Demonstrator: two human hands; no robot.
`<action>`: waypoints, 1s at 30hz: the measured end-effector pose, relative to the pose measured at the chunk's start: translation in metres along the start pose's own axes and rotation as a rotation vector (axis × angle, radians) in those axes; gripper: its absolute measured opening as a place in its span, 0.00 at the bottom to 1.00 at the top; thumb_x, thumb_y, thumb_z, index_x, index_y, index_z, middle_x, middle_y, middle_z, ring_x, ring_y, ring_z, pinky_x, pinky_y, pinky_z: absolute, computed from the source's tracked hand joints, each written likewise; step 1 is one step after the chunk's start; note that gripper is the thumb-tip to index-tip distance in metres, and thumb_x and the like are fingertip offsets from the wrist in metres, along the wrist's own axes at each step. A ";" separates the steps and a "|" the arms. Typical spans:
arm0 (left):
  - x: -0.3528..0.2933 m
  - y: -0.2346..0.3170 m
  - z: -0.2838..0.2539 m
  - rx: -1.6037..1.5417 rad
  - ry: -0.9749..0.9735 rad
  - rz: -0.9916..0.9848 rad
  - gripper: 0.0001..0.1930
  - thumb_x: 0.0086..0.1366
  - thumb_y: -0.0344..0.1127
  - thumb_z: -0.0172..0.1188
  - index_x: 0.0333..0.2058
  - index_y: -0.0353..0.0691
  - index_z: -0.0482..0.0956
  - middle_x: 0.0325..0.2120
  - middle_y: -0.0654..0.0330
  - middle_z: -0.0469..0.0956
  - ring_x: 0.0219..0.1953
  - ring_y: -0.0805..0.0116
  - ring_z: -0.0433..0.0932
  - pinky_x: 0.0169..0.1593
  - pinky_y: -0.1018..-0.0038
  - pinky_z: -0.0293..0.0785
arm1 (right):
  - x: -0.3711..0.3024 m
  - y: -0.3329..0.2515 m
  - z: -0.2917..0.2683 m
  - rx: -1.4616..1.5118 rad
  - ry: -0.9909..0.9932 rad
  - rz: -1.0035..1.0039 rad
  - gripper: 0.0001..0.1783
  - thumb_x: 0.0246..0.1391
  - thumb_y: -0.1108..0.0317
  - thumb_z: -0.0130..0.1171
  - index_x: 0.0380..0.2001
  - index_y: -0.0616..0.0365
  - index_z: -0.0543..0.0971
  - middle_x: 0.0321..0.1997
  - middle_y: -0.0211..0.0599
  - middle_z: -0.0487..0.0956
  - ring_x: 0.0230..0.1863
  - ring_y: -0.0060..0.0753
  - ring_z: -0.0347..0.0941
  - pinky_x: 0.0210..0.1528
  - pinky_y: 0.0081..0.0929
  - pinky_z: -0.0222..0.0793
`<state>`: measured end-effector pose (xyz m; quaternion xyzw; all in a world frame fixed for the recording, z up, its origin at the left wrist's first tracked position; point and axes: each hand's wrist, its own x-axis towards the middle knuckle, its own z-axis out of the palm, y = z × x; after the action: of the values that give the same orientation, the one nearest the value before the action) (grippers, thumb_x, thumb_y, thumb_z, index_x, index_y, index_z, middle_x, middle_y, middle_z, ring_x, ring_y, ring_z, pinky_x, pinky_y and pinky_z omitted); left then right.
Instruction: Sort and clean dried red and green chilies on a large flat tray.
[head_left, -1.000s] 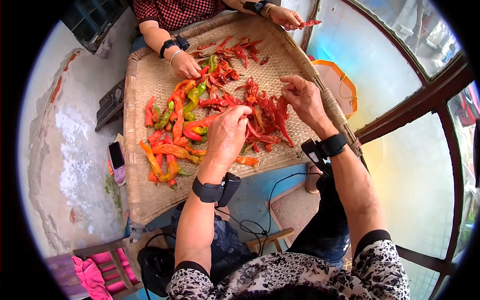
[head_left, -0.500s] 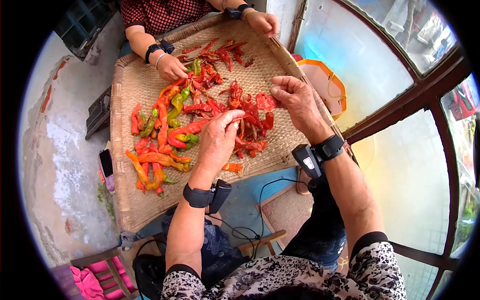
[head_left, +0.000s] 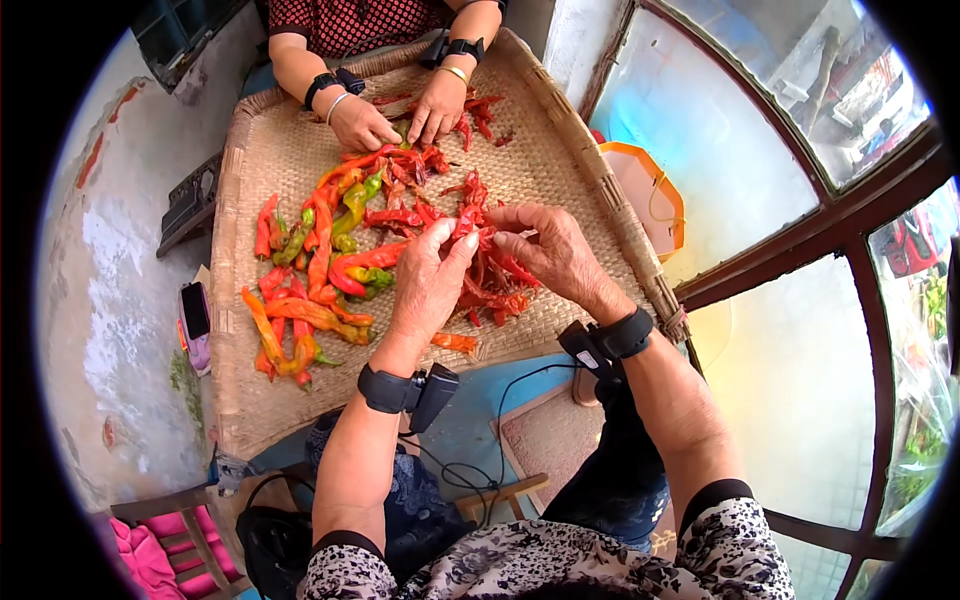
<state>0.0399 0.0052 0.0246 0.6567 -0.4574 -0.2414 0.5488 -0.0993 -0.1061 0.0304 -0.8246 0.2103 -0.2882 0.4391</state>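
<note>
Over the woven tray (head_left: 560, 150) my two hands meet at a red chili pepper (head_left: 468, 226). My left hand (head_left: 425, 285) pinches it between thumb and fingers. From the other side, the closed fingertips of my right hand (head_left: 560, 252) grip it too. Beneath them lies a heap of torn, wrinkled red pepper pieces (head_left: 495, 298). Left of my hands are whole peppers: a curved red one (head_left: 345, 272), green ones (head_left: 357, 205) and orange ones (head_left: 315, 315). A lone orange piece (head_left: 455, 342) rests near my left wrist.
Across the tray, another person's hands (head_left: 365, 125) work among peppers at the far side. A yellow-rimmed container (head_left: 640, 195) stands right of the tray, by the framed window (head_left: 780, 370). A phone (head_left: 195, 310) lies beyond the left rim. Black cables (head_left: 480, 480) hang below.
My right hand has come left and down from the tray's right side to meet my left hand at the pepper. The other person's right-side hand has left the rim and joined their other hand.
</note>
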 end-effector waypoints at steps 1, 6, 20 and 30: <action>0.000 0.000 0.000 -0.005 0.004 -0.002 0.14 0.62 0.41 0.56 0.31 0.33 0.73 0.19 0.56 0.74 0.21 0.68 0.72 0.28 0.71 0.67 | -0.001 -0.004 -0.001 -0.062 -0.061 0.015 0.15 0.54 0.69 0.58 0.43 0.65 0.77 0.33 0.40 0.79 0.34 0.27 0.76 0.39 0.24 0.73; 0.001 -0.006 0.001 0.027 -0.008 0.085 0.13 0.62 0.39 0.56 0.36 0.32 0.75 0.21 0.59 0.76 0.24 0.74 0.73 0.29 0.75 0.70 | -0.003 -0.005 0.002 -0.092 0.002 0.052 0.08 0.49 0.72 0.59 0.32 0.65 0.78 0.27 0.44 0.78 0.29 0.35 0.77 0.35 0.29 0.72; 0.002 -0.005 -0.006 -0.037 0.018 0.015 0.11 0.62 0.35 0.56 0.38 0.34 0.76 0.25 0.62 0.76 0.27 0.77 0.72 0.32 0.78 0.70 | 0.007 0.026 -0.030 0.820 0.274 0.388 0.07 0.56 0.66 0.56 0.33 0.58 0.75 0.29 0.28 0.75 0.28 0.20 0.73 0.31 0.19 0.73; -0.001 0.000 -0.002 0.085 -0.144 -0.016 0.08 0.61 0.32 0.58 0.35 0.33 0.75 0.23 0.67 0.73 0.26 0.81 0.70 0.31 0.81 0.69 | 0.001 0.000 0.001 0.834 0.152 0.340 0.06 0.56 0.68 0.57 0.33 0.58 0.74 0.28 0.28 0.76 0.27 0.19 0.73 0.29 0.17 0.72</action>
<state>0.0410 0.0073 0.0251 0.6640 -0.5002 -0.2731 0.4841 -0.0974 -0.1061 0.0305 -0.5076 0.2401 -0.3319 0.7580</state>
